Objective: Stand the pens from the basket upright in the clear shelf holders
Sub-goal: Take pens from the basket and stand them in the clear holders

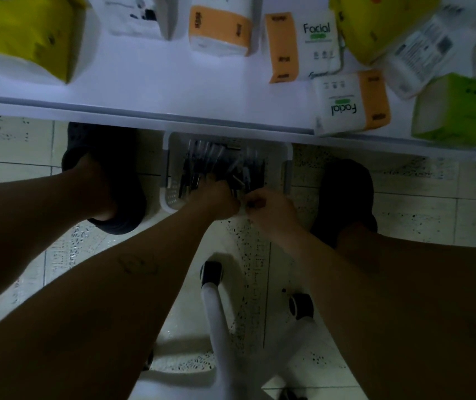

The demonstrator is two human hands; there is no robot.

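The basket (169, 200) sits on the floor between your feet, below the shelf (150, 90) edge, within reach of both hands. Your left hand (216, 197) curls its fingers round pens (202, 163) inside. Your right hand (270, 209) is curled at the near rim; whether it grips anything cannot be determined.

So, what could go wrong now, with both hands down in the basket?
The dark pens lie loosely piled in the white plastic basket; some may slip from the grip of the left hand. The basket sits partly under the white shelf edge, so rising hands could hit it. The orange-and-white tissue pack sitting right at that edge might get knocked off.
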